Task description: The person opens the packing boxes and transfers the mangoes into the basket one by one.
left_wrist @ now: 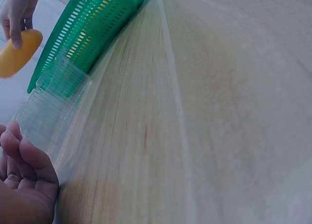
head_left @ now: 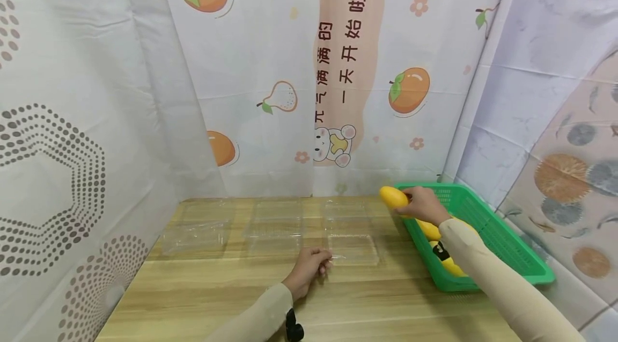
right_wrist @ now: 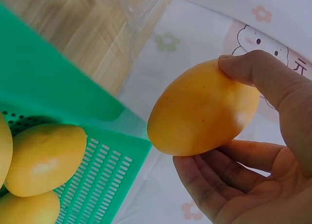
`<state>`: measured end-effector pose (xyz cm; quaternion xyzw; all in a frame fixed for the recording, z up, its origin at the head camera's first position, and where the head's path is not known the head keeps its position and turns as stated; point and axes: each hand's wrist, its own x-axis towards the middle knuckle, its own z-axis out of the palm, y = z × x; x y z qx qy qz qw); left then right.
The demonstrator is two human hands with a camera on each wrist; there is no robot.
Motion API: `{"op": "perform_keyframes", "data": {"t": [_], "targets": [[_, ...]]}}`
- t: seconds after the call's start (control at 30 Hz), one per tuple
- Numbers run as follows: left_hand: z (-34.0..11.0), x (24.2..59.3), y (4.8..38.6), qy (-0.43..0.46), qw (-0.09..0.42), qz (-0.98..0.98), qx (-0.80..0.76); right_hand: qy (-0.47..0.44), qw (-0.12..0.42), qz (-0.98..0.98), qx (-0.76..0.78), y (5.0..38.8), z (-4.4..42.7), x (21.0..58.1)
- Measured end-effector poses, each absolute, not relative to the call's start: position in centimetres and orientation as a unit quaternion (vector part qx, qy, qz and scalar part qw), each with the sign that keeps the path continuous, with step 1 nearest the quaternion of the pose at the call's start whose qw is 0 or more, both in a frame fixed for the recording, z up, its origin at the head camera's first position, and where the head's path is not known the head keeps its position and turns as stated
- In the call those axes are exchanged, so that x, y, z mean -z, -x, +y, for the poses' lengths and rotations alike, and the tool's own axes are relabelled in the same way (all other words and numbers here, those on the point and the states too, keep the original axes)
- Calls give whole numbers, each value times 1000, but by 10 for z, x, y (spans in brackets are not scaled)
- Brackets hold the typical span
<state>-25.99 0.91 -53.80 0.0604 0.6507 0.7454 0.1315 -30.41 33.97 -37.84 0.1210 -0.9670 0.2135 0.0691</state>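
A yellow mango (right_wrist: 200, 112) is gripped in my right hand (head_left: 424, 205), between thumb and fingers, above the left rim of a green plastic basket (head_left: 512, 245). More mangoes (right_wrist: 46, 158) lie inside that basket, partly hidden by the forearm in the head view. My left hand (head_left: 309, 271) rests low at the table, its curled fingers pinching the front left corner of an open clear plastic container (head_left: 354, 249). The left wrist view shows those fingertips (left_wrist: 30, 156) against the container's edge, with the mango beyond.
Two more clear containers, one in the middle (head_left: 274, 226) and one at the left (head_left: 195, 235), stand in a row on the wooden table (head_left: 203, 293). Printed curtains (head_left: 270, 36) hang close behind the table and along both sides.
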Motion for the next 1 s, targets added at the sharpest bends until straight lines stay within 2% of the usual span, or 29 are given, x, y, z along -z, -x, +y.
{"op": "perform_keyframes", "data": {"t": [0.37, 1.0], "targets": [[7, 537, 259, -58, 130, 649, -747, -100, 66, -965, -233, 302, 357, 378], [10, 540, 261, -56, 138, 644, -750, -23, 35, -971, -235, 294, 418, 389]]}}
